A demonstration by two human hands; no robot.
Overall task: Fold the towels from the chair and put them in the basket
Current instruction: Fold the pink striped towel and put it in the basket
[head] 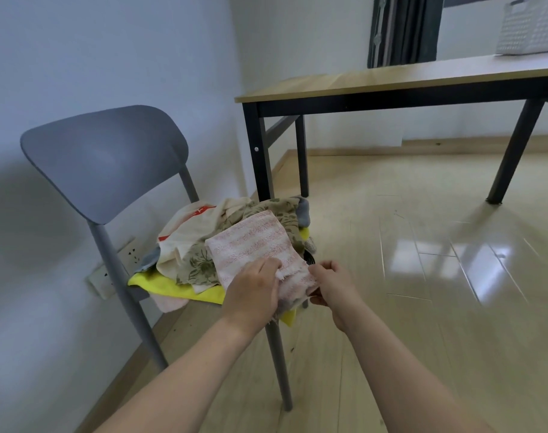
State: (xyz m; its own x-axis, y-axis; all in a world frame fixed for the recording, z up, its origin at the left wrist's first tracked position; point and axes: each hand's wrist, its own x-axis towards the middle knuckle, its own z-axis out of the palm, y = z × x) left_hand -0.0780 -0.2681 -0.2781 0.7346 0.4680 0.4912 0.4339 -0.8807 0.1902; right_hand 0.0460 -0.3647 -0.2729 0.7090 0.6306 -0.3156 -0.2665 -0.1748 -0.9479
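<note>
Both hands work on a pink striped towel (260, 245) lying on top of the heap of towels (201, 245) on the grey chair (104, 160). The left hand (252, 289) grips its near edge, fingers (271, 264) curled over the cloth. The right hand (332, 281) seems to pinch the frayed corner, though that hold is partly hidden. The white basket (531, 26) sits well apart on the wooden surface (391, 76)
</note>
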